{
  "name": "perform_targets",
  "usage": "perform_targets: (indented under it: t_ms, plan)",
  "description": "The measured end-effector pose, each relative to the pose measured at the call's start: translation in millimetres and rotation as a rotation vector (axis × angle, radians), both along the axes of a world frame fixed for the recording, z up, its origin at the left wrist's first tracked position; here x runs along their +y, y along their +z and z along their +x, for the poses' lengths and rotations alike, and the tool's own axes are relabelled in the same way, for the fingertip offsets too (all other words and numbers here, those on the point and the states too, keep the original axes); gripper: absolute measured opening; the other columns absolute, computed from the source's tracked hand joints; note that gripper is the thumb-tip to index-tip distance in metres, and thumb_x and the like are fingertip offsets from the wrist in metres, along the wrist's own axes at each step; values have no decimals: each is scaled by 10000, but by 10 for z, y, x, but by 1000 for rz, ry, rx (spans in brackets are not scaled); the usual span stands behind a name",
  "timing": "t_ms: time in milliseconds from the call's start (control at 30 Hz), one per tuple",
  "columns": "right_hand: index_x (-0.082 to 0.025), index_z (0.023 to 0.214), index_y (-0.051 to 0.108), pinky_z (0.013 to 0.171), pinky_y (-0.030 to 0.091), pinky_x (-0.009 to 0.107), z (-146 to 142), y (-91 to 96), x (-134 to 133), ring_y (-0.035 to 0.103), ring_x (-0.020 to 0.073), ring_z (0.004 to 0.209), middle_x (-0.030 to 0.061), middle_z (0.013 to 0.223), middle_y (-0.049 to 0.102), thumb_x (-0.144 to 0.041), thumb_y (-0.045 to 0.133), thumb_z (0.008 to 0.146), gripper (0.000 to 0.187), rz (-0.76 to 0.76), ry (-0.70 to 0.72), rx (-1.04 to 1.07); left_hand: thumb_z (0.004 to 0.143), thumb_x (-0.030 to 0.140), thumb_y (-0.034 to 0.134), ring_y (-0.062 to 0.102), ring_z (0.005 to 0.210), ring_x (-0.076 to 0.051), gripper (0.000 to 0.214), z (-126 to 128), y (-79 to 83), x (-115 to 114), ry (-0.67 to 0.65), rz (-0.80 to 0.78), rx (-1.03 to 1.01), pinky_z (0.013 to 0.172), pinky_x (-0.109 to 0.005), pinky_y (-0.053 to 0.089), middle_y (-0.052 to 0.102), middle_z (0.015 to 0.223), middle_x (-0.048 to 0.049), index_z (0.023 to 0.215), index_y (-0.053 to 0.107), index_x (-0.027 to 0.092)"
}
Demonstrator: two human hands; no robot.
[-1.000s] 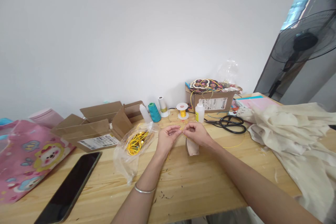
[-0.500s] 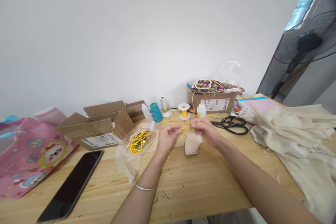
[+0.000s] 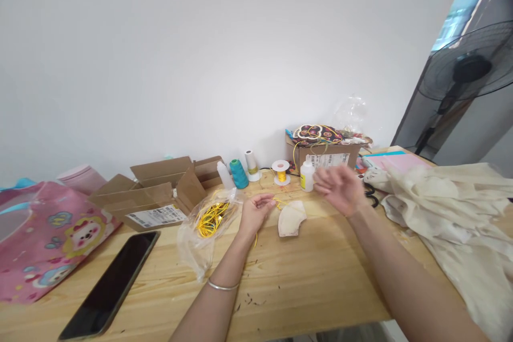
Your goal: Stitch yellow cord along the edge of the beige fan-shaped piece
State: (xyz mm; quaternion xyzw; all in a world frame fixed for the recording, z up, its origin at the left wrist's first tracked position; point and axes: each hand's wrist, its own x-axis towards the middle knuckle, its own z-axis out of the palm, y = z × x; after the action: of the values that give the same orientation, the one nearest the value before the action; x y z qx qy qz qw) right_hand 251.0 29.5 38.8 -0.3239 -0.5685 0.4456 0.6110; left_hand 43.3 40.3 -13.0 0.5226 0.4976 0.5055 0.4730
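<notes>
My left hand point(image 3: 258, 214) pinches a thin yellow cord point(image 3: 277, 202) between thumb and fingertips. One strand of it hangs below the palm, and another runs right over a pale, curved fabric piece point(image 3: 291, 219) lying flat on the wood. My right hand point(image 3: 339, 189) is raised just right of a small white bottle with a yellow label point(image 3: 306, 177). Its fingers look curled but are smeared by motion, so whether anything is in them cannot be seen. Behind that hand, the black scissors point(image 3: 372, 195) are mostly hidden.
A clear bag of yellow cord point(image 3: 212, 219) lies left of my left hand. Behind stand a teal thread cone point(image 3: 239, 173), a white spool of yellow cord point(image 3: 281, 172) and cardboard boxes point(image 3: 156, 195). A phone point(image 3: 110, 283) is at left, cream fabric point(image 3: 449, 208) at right.
My right hand has left the cord beside my left hand and moved right and slightly up, uncovering the fabric piece and covering most of the scissors. My left hand stays in place.
</notes>
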Motion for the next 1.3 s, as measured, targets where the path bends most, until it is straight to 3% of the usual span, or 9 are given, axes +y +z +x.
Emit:
perform_targets:
  t_ms: [100,200,367,500,800,1000,1300]
  plan:
    - [-170,655,577,496,365,248,-280,-213,113,447,115,530,16,597,542,-494,501,667,334,-103,-77,-374,501,278,696,529,542,-101,311,13,30,-16,-7,14,-9,468,-186,372,638,645,-46,770,647,129]
    - [-171,856,625,586,399,267,-470,-452,170,524,149,663,52,799,625,-440,565,638,351,-33,-139,-672,513,274,689,533,547,-103,315,22,43,-23,-28,31,-2,495,-196,389,638,636,-41,788,642,129]
    - [-225,706,667,539,349,226,-498,-571,155,511,117,598,9,645,624,-316,508,735,185,155,-143,-947,536,268,670,538,559,-114,264,12,-15,2,-56,78,116,541,-221,414,644,660,-57,757,651,125]
    - [-232,671,665,499,309,204,-478,-536,137,484,92,546,-9,591,600,-300,499,752,197,231,-149,-983,547,283,654,539,575,-127,274,-21,-97,35,-67,81,189,550,-229,409,648,692,-66,777,654,134]
    - [-238,689,664,506,311,205,-482,-511,106,506,94,559,-9,646,628,-264,483,752,194,207,-176,-1024,587,320,597,498,525,-125,200,-95,-133,47,-106,91,414,504,-220,356,634,607,-39,656,662,144]
    - [-217,600,642,517,315,213,-480,-493,117,490,105,555,-6,587,602,-268,460,748,240,186,-340,-993,570,340,609,457,477,-95,245,-55,-99,24,-138,-15,376,481,-205,326,617,573,-18,668,663,123]
    - [-219,654,657,605,373,235,-466,-500,156,528,136,651,3,670,637,-254,467,707,200,169,-527,-832,476,248,693,521,529,-113,203,27,74,-37,-64,-78,195,550,-223,388,645,594,-27,639,667,128]
